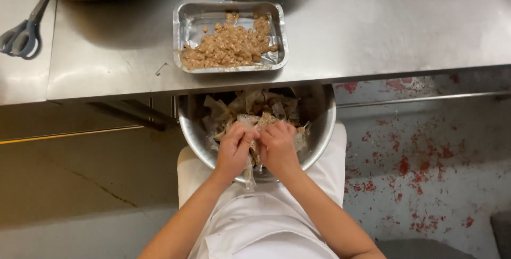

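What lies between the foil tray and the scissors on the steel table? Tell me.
Bare steel tabletop in the head view: nothing stands between the scissors and the foil tray. Only a small bent pin lies nearby, lower down.

Both hands [255, 150] sit inside a steel bowl [324, 126] packed with crumpled wrappers [245, 104], so little room is left below them. Just ahead, the worktop [372, 30] edge overhangs the bowl's far rim, and a foil tray [230, 35] blocks the way forward. Bare worktop lies ahead-right; scissors [21, 33] lie far ahead-left.

Head view, straight down, close
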